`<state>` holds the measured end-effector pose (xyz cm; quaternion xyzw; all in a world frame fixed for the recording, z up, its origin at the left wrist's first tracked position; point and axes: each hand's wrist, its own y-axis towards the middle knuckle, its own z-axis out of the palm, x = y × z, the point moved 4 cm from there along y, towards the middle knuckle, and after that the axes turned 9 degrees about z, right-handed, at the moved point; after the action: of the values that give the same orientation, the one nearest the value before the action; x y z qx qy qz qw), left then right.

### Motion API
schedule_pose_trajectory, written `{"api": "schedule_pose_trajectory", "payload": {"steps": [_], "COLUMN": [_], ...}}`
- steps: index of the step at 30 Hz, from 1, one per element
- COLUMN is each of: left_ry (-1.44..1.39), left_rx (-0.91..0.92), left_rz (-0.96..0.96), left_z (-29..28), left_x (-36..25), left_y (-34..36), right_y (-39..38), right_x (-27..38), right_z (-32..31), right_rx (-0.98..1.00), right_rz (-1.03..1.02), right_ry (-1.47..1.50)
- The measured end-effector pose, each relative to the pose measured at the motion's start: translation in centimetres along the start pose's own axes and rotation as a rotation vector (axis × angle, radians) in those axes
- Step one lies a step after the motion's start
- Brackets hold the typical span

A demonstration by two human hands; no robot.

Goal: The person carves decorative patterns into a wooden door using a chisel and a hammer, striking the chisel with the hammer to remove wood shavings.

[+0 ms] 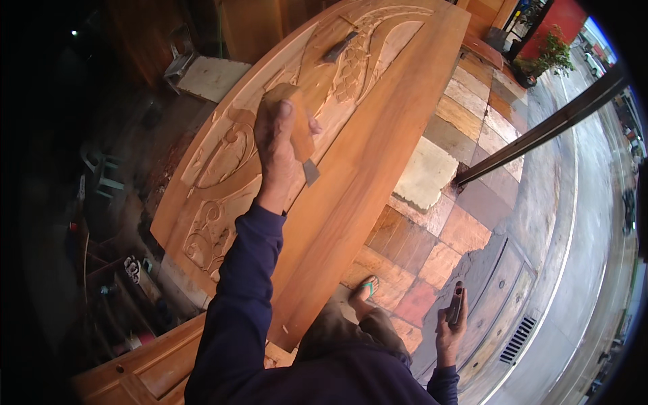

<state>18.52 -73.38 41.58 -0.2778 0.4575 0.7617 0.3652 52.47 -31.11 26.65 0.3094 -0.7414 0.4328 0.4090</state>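
My left hand [278, 147] grips a wooden block [295, 102], with a grey sheet [310, 171] sticking out below it, over the carved wooden panel [217, 172]. The panel has scroll and leaf relief beside a broad plain board [359, 187]. My right hand [451, 326], low at the right beside my body, holds a dark narrow tool [456, 302] that I cannot make out exactly. A dark flat piece [339, 47] lies on the carving farther up.
A grey post [540, 128] slants at the right near a potted plant [550, 55] and a pale slab [422, 173] on the tiled floor [464, 216]. A chair [212, 77] stands behind the panel, a panelled wooden piece [145, 364] lies lower left, and a road runs far right.
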Motion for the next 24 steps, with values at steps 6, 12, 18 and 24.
{"api": "schedule_pose_trajectory", "payload": {"steps": [6,12,18,24], "left_ry": [-0.133,-0.263,-0.279,0.053], "left_rx": [0.034,-0.152,-0.202,-0.111], "left_rz": [0.038,-0.032,-0.113,0.082], "left_z": [5.8,9.7,11.5,9.6], "left_x": [7.1,17.2,29.4,30.6], "left_y": [5.8,15.5,22.6,26.5], "right_y": [9.2,15.2,19.0,24.2], "right_x": [4.7,8.0,14.2,16.8], "right_z": [-2.4,-1.4,1.6,2.8], "right_rx": [0.068,0.008,-0.104,-0.121], "right_rz": [-0.016,-0.046,0.051,0.036], "right_ry": [-0.002,-0.047,-0.045,-0.129]}}
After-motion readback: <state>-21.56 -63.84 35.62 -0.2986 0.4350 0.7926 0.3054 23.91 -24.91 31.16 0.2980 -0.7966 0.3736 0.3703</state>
